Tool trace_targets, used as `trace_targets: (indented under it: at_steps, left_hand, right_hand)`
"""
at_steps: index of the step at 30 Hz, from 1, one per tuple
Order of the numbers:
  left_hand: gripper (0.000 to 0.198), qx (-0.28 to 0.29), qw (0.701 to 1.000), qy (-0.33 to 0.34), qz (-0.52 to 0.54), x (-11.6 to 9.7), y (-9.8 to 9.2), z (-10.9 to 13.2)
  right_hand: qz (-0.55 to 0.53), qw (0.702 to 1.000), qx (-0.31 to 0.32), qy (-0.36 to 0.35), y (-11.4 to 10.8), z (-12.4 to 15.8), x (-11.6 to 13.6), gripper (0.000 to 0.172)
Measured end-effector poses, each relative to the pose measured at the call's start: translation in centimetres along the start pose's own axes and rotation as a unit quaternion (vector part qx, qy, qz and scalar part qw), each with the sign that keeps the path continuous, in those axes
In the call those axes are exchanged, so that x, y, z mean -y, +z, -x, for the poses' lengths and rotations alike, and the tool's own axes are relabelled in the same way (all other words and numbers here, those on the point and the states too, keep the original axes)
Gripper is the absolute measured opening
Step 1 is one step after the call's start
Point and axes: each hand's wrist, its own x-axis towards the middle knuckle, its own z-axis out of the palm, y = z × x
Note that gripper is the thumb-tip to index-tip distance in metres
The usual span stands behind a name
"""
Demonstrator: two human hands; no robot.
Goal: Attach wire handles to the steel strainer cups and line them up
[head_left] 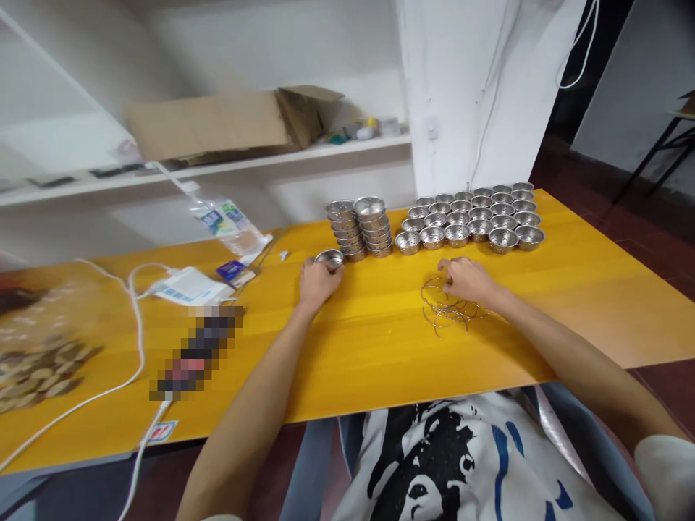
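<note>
My left hand point(319, 281) is closed on a small perforated metal cup point(329, 256), just left of two stacks of the same cups point(371, 224). Further right, my right hand point(468, 278) is over a loose tangle of thin curved metal wires point(448, 312). Its fingers are curled and drawn together at the upper edge of that pile; whatever lies between the fingertips is too small to make out. Behind the right hand, more perforated cups point(480, 230) stand in several rows, their openings upward.
On the left of the yellow table point(358, 347) lie a white power strip point(191, 286), trailing white cables and a tilted plastic bottle point(230, 221). A clear bag of round tan pieces point(43, 369) sits at far left. The shelf behind carries a cardboard box point(211, 124).
</note>
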Motion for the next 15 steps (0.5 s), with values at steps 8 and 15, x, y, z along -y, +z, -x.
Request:
trace_targets:
  at_steps: [8, 15]
  left_hand:
    - [0.049, 0.070, 0.997, 0.023, -0.026, -2.0, -0.6, 1.3]
    - [0.039, 0.052, 0.946, 0.270, 0.172, -6.6, 2.0, 4.0]
  right_hand:
    - [-0.019, 0.999, -0.039, 0.022, -0.7, 0.4, -0.3, 0.034]
    - [-0.132, 0.986, 0.001, -0.100, 0.0, 0.1, -0.4, 0.026]
